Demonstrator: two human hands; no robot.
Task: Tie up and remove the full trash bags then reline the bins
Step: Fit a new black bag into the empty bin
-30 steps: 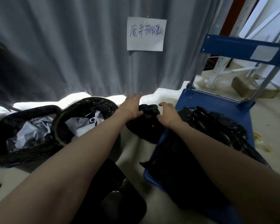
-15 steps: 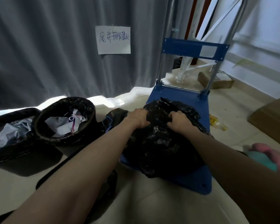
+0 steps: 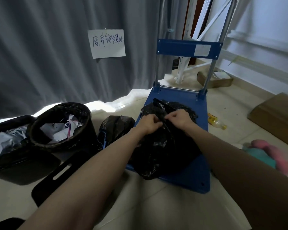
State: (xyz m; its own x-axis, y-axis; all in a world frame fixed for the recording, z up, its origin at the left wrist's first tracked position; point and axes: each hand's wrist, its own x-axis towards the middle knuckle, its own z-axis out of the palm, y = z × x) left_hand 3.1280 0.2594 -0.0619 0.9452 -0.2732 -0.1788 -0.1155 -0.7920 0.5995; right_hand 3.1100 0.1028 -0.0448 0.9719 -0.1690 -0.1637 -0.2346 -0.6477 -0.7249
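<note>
A full black trash bag (image 3: 163,146) lies on the deck of a blue platform cart (image 3: 181,97). My left hand (image 3: 150,125) and my right hand (image 3: 179,119) both pinch the gathered neck of this bag, close together at its top. A second, smaller black bag (image 3: 116,125) sits on the floor just left of the cart. A round black bin (image 3: 61,128) lined in black holds paper waste. A rectangular black bin (image 3: 8,143) at the far left also holds crumpled waste.
A grey curtain with a handwritten paper sign (image 3: 107,44) hangs behind. A flat black lid (image 3: 56,178) lies on the floor under my left forearm. A plastic bottle (image 3: 216,122), cardboard (image 3: 276,117) and a pink and teal object (image 3: 269,155) lie at the right.
The view has swung right toward the cart. My hands went from the small floor bag to the large bag on the cart, then drew together and pinched its neck.
</note>
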